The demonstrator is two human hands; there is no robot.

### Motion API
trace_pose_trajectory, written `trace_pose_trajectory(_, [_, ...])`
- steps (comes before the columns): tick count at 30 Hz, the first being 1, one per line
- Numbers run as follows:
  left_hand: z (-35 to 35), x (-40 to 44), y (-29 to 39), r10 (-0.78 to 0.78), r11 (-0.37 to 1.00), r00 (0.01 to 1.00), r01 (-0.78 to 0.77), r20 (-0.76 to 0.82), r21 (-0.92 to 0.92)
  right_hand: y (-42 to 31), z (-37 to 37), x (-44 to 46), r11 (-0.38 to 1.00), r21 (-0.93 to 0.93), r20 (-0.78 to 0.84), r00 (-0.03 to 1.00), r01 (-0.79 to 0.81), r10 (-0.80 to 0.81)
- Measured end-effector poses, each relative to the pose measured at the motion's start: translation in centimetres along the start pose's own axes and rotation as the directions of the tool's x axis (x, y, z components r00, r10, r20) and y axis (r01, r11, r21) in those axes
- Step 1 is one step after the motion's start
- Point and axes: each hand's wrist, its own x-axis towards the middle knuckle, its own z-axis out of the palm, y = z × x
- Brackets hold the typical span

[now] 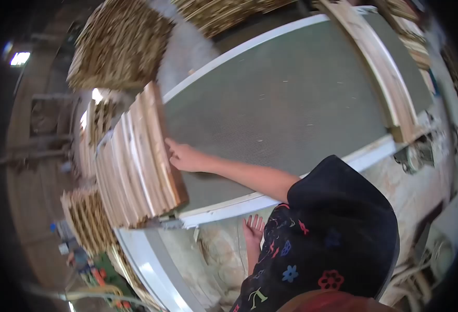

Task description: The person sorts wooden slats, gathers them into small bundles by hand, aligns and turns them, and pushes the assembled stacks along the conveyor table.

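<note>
My right arm reaches across to the left, and my right hand (183, 157) is at the near face of a stack of pale wooden boards (135, 161). Its fingertips seem to touch the outermost board, with the fingers partly stretched and nothing wrapped in them. The boards stand on edge, side by side, at the left end of a grey-green belt surface (291, 93). Lower down, beside my body, my left hand (253, 229) hangs with its fingers apart and holds nothing. It is near the white front rail (224, 214) of the surface.
Long wooden boards (374, 67) lie across the right end of the belt. Large wood stacks stand behind (119, 47) and at the lower left (86, 218). A white metal frame (156, 270) runs down at the left. A small machine part (416, 156) sits at the right edge.
</note>
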Motion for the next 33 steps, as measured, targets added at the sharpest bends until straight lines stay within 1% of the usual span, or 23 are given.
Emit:
trace_pose_trajectory(1, [-1.3, 0.1, -0.9, -0.029, 0.996, 0.999, 0.025, 0.038, 0.090, -0.1, -1.3, -1.2, 0.997, -0.031, 0.010, 0.997, 0.077, -0.077])
trace_pose_trajectory(2, [-2.8, 0.7, -2.0, -0.054, 0.985, 0.996, 0.041, 0.076, 0.168, -1.4, -4.5, -2.9, 0.967, -0.223, -0.024, 0.990, 0.127, -0.136])
trace_pose_trajectory(3, [-4.0, 1.6, -2.6, -0.066, 0.954, 0.996, 0.045, 0.062, 0.296, -3.7, -8.5, -5.1, 0.897, -0.410, -0.031, 0.980, 0.167, -0.197])
trace_pose_trajectory(5, [-6.3, 3.4, -4.3, -0.062, 0.854, 0.998, 0.039, 0.027, 0.518, -7.7, -16.0, -10.9, 0.775, -0.631, -0.305, 0.920, -0.004, -0.244])
trace_pose_trajectory(6, [-8.1, 4.7, -5.5, -0.075, 0.839, 0.997, 0.051, 0.023, 0.542, -8.2, -20.1, -13.5, 0.675, -0.737, -0.393, 0.836, -0.036, -0.384])
trace_pose_trajectory(7, [-9.7, 6.1, -6.9, -0.085, 0.826, 0.996, 0.060, 0.020, 0.560, -10.2, -23.5, -16.5, 0.538, -0.824, -0.463, 0.758, -0.176, -0.460])
trace_pose_trajectory(8, [-10.3, 7.0, -8.3, -0.093, 0.815, 0.995, 0.066, 0.018, 0.576, -10.8, -27.7, -19.2, 0.296, -0.910, -0.414, 0.680, -0.291, -0.605])
trace_pose_trajectory(9, [-10.0, 6.8, -9.1, -0.075, 0.828, 0.997, 0.047, 0.027, 0.559, -12.6, -30.4, -22.0, 0.178, -0.873, -0.466, 0.665, -0.455, -0.584])
trace_pose_trajectory(10, [-9.9, 6.0, -9.3, -0.057, 0.839, 0.998, 0.029, 0.035, 0.543, -13.5, -32.9, -24.2, -0.047, -0.726, -0.580, 0.648, -0.686, -0.493])
trace_pose_trajectory(11, [-9.4, 5.7, -9.6, -0.040, 0.851, 0.998, 0.013, 0.040, 0.526, -11.8, -37.0, -27.0, -0.152, -0.622, -0.662, 0.620, -0.768, -0.422])
trace_pose_trajectory(12, [-8.6, 5.9, -10.2, -0.049, 0.862, 0.998, 0.025, 0.034, 0.507, -13.8, -37.6, -28.4, -0.036, -0.527, -0.842, 0.527, -0.849, -0.118])
trace_pose_trajectory(13, [-8.4, 6.1, -11.2, -0.063, 0.871, 0.998, 0.044, 0.023, 0.489, -12.6, -40.3, -29.6, -0.027, -0.500, -0.866, 0.499, -0.866, 0.044])
trace_pose_trajectory(14, [-8.5, 5.6, -12.2, -0.081, 0.879, 0.997, 0.070, 0.003, 0.472, -12.5, -40.1, -30.2, -0.056, -0.512, -0.858, 0.513, -0.857, -0.006])
trace_pose_trajectory(15, [-8.5, 5.5, -13.3, -0.072, 0.865, 0.997, 0.056, 0.012, 0.499, -12.3, -39.8, -30.9, -0.088, -0.525, -0.847, 0.530, -0.847, -0.050])
trace_pose_trajectory(18, [-5.7, 4.4, -15.7, -0.069, 0.827, 0.997, 0.039, 0.032, 0.561, -11.0, -40.6, -31.6, 0.053, -0.589, -0.796, 0.567, -0.807, -0.213])
trace_pose_trajectory(21, [-3.1, 6.3, -18.9, -0.080, 0.808, 0.993, 0.013, 0.087, 0.589, -11.7, -39.9, -31.1, 0.043, -0.553, -0.827, 0.542, -0.832, -0.150])
trace_pose_trajectory(22, [-2.6, 6.2, -20.0, -0.075, 0.806, 0.991, -0.003, 0.107, 0.592, -11.8, -39.5, -31.2, 0.032, -0.551, -0.826, 0.539, -0.834, -0.162])
trace_pose_trajectory(24, [-1.6, 5.5, -22.1, -0.059, 0.808, 0.989, -0.034, 0.139, 0.588, -11.5, -39.8, -31.2, 0.049, -0.512, -0.856, 0.505, -0.857, -0.114])
trace_pose_trajectory(25, [-1.4, 5.6, -23.7, -0.086, 0.845, 0.985, -0.008, 0.150, 0.535, -11.8, -39.6, -31.0, 0.077, -0.484, -0.874, 0.478, -0.871, -0.089])
trace_pose_trajectory(26, [-0.7, 5.8, -25.1, -0.102, 0.873, 0.981, 0.007, 0.167, 0.488, -12.6, -39.6, -31.1, 0.088, -0.495, -0.868, 0.496, -0.864, -0.018])
trace_pose_trajectory(27, [0.2, 6.4, -25.7, -0.114, 0.896, 0.975, 0.018, 0.189, 0.444, -12.4, -39.8, -31.1, 0.092, -0.518, -0.855, 0.517, -0.851, -0.033])
trace_pose_trajectory(30, [3.9, 8.2, -25.5, -0.175, 0.806, 0.908, -0.091, 0.381, 0.585, -11.2, -41.2, -31.5, 0.110, -0.570, -0.822, 0.562, -0.815, -0.092])
trace_pose_trajectory(33, [11.0, 4.7, -22.9, -0.163, 0.737, 0.812, -0.277, 0.560, 0.617, -11.1, -40.9, -32.0, 0.158, -0.596, -0.803, 0.580, -0.787, -0.137])
